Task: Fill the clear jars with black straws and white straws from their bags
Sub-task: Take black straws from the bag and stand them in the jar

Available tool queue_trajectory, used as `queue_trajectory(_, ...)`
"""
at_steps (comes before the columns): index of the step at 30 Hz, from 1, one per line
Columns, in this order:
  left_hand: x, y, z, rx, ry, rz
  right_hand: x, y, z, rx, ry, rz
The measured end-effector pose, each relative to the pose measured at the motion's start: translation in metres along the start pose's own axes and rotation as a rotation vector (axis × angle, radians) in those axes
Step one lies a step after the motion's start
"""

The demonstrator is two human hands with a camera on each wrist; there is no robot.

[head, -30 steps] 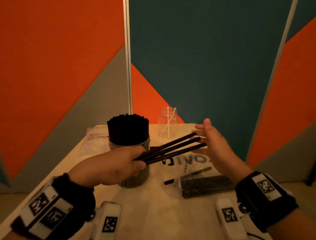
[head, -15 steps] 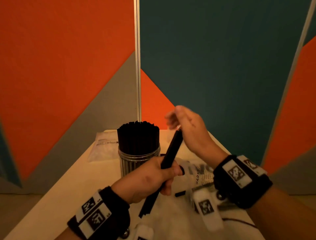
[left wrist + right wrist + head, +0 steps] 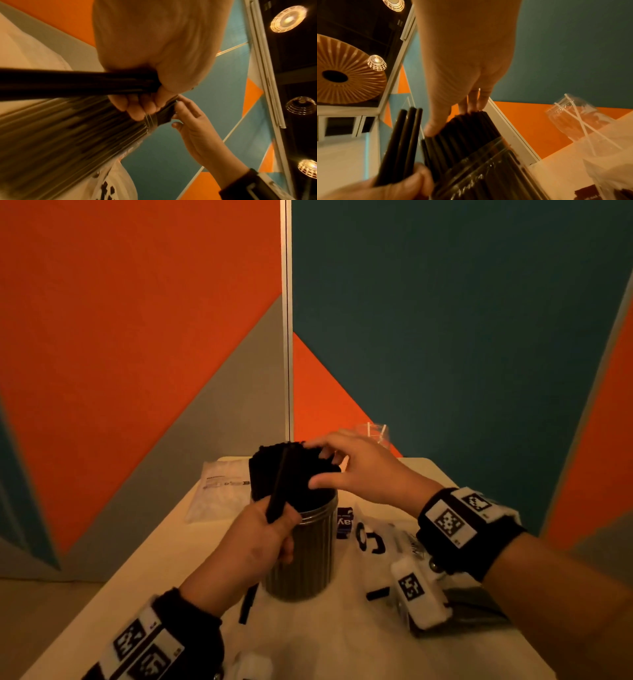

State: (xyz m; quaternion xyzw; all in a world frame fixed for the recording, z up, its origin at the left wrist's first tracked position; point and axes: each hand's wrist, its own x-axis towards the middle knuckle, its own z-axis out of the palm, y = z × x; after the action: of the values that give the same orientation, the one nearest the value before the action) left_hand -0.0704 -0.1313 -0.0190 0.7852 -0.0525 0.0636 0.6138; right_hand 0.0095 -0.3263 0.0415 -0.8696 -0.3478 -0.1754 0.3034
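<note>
Black straws [image 3: 278, 481] are being gripped upright by the left hand [image 3: 263, 539] beside the packed clear jar [image 3: 305, 556] on the table [image 3: 144, 570] in the head view, while, in the right-wrist view, the right hand [image 3: 467, 65] is spreading loosely curled fingers over the jarred straw tops [image 3: 467, 121].

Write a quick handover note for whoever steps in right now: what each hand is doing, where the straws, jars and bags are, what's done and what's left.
Left hand: grips a few black straws upright beside the near jar.
Right hand: fingers spread on the tops of the straws packed in that jar, holding nothing.
Done: near jar almost full of black straws.
Far jar: only a few white straws.
Black straw bag lies under the right wrist, white straw bag at the table's far left.
Left: slot in the held straws, then fill the far jar.
</note>
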Motion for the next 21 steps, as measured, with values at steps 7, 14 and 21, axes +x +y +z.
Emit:
queue_trajectory(7,0.003,-0.002,-0.016,0.186,0.317,0.206,-0.009,0.008,-0.018,-0.062,-0.088,0.072)
queue_trajectory(14,0.021,-0.001,-0.016,0.322,0.365,0.202,-0.012,0.023,0.007,0.055,-0.135,0.123)
queue_trajectory(21,0.034,-0.010,-0.016,0.364,0.282,0.273,0.004,0.031,0.012,-0.081,0.056,0.081)
